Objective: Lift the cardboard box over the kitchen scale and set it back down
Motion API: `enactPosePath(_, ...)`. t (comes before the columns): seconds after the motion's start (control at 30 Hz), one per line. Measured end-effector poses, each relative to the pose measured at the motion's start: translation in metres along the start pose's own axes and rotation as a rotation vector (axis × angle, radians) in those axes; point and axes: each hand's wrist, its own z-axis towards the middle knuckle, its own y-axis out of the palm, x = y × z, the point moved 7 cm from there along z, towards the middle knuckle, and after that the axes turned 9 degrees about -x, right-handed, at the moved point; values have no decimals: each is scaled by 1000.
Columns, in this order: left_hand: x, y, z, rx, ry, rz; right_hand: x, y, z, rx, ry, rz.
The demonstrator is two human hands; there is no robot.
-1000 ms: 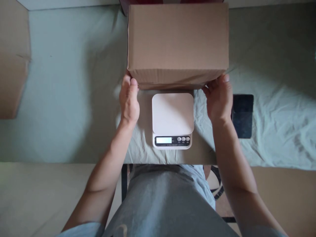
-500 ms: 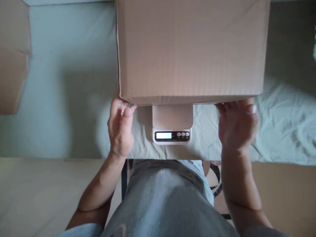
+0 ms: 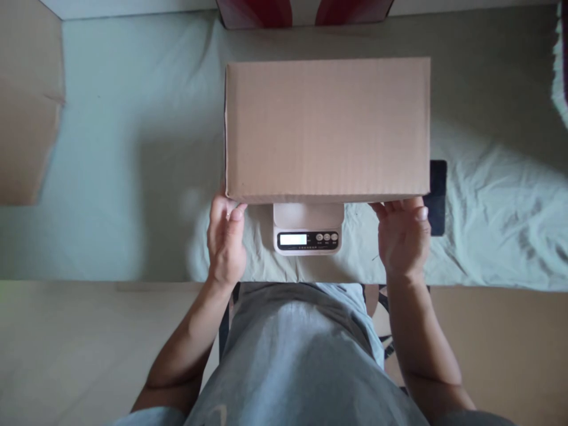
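Cardboard box [image 3: 327, 127] long axis left-right, above scale [image 3: 307, 228]; left hand [image 3: 226, 239] and right hand [image 3: 403, 236] grasp near bottom corners, fingers curled under.

Bare cloth lay open on the counter [image 3: 124, 177] to the left of the cardboard box [image 3: 327, 127], while a dark phone [image 3: 438, 195] crowded its right edge, a red-and-white box [image 3: 306, 13] blocked behind, and flat cardboard [image 3: 26, 106] bounded the far left.
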Motion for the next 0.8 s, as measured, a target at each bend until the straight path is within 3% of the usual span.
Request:
enactPosePath(0.1,-7,-2,1,17,2,-61,9,-6,-2,29,42,12)
enactPosePath(0.33,-57,-17,4,83,-127,-160,39,-24,-9,118,146,79)
enactPosePath(0.47,-78,-26,7,136,-207,-299,43,-27,-12,156,203,108)
enactPosePath(0.57,-72,-28,7,155,-204,-366,35,-26,-11,147,184,132)
enactPosePath(0.8,-19,-16,-5,83,9,-184,5,-23,-11,135,-7,36)
